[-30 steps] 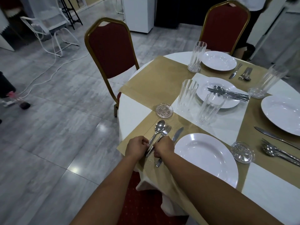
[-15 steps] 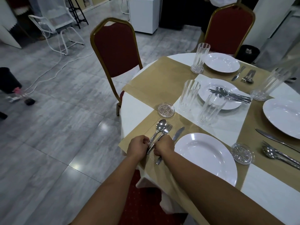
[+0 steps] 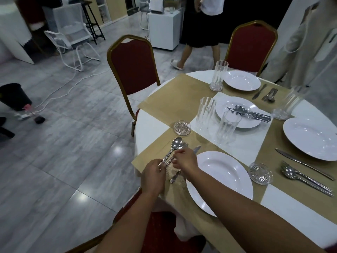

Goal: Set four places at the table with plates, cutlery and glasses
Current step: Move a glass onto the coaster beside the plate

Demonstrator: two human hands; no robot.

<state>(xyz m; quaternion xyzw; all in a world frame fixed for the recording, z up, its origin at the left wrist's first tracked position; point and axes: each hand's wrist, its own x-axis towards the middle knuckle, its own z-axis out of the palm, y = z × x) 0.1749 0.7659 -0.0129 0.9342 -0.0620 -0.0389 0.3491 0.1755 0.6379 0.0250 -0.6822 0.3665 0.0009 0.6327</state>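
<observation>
from my head view, my left hand (image 3: 154, 175) is at the near edge of the round table with its white cloth (image 3: 151, 128) and gold runners, fingers curled and pinching the handle end of the steel spoon (image 3: 176, 143). my right hand (image 3: 186, 159) is just beside it, thumb and forefinger bent in and pinching the handle of the steel fork (image 3: 184, 144), which lies touching the spoon, both bowl and tines pointing away from me. the steel table knife (image 3: 197, 148) lies under my right hand, just left of the near white round plate (image 3: 218, 179). a small cut-glass coaster (image 3: 182, 127) sits beyond the spoon, and a second one (image 3: 259, 173) to the right of the near plate. in the middle of the table two tall ribbed clear glasses (image 3: 207, 114) stand upright beside a white plate (image 3: 224, 106) that carries spare cutlery (image 3: 251, 113). the far place has a white plate (image 3: 241, 80), a glass (image 3: 218, 75), a knife (image 3: 259, 91) and a fork and spoon together. the right place has a plate (image 3: 311, 138), a knife (image 3: 302, 163), a spoon and fork (image 3: 306, 181) and a blurred glass (image 3: 290, 103). two red chairs with gold frames (image 3: 133, 64) stand at the table.
</observation>
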